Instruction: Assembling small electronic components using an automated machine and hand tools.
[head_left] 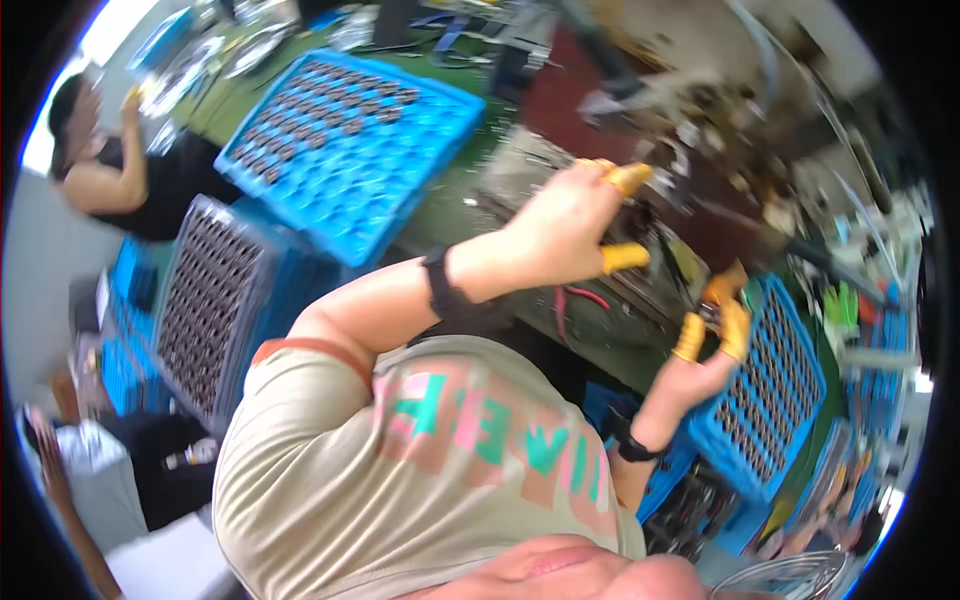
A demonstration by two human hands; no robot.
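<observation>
My left hand (565,225) reaches over the bench toward a blurred machine fixture (690,175). Yellow finger covers sit on its thumb and fingertips, which are spread apart with nothing clearly between them. My right hand (705,360), also in yellow finger covers, pinches a small dark metal part (710,314) beside the machine. Close to that hand, on the right, lies a blue tray (705,425) holding rows of small dark parts. A red-handled tool (588,296), seemingly pliers, rests on the bench edge below my left hand.
Across the green bench, a larger blue tray (385,180) is partly filled with dark round parts. Stacked trays (205,310) stand at the left. Two people, one seated person (110,175) and another person (100,470), are at the left. Metal arms (835,262) project from the machine.
</observation>
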